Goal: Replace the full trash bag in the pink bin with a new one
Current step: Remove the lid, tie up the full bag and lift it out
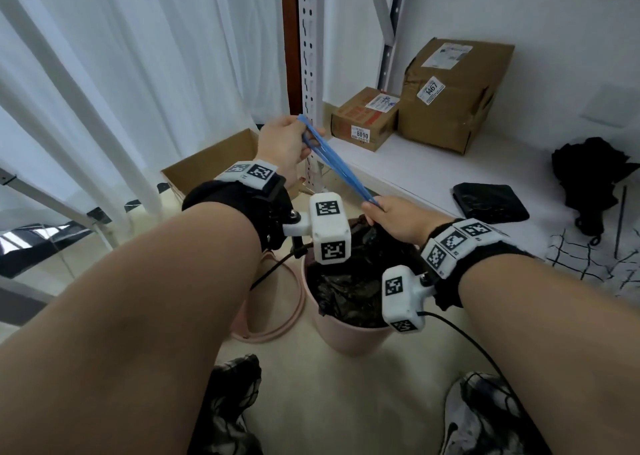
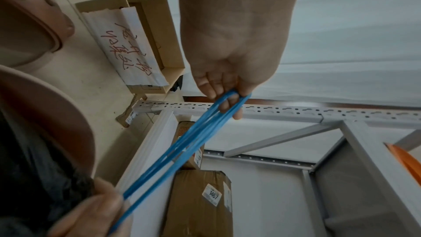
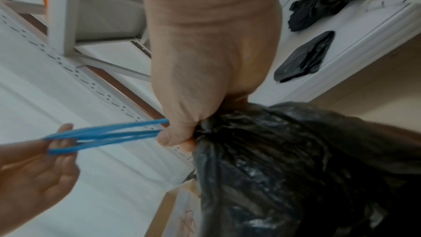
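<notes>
From the head camera, the pink bin (image 1: 349, 333) stands on the floor just in front of the low white shelf (image 1: 408, 164), with the black trash bag (image 1: 349, 292) still inside it, its top gathered into a neck. The right hand (image 1: 398, 217) is fisted round that neck, and blue drawstrings (image 1: 334, 158) run taut from it up to the left hand (image 1: 285, 143), whose fingers are hooked through the loops. On the shelf lie a folded black bag (image 1: 490, 202) near the front edge and two cardboard parcels (image 1: 450, 94) towards the back. From the left wrist, the left hand (image 2: 230, 71) has curled fingers threaded through the blue drawstrings (image 2: 182, 152), and the bin's rim (image 2: 68, 114) shows at the left. From the right wrist, the right hand (image 3: 205, 82) clenches the bunched black plastic (image 3: 284, 159), the strings leaving its grip beside the thumb, and the folded bag (image 3: 305, 57) lies on the shelf behind.
</notes>
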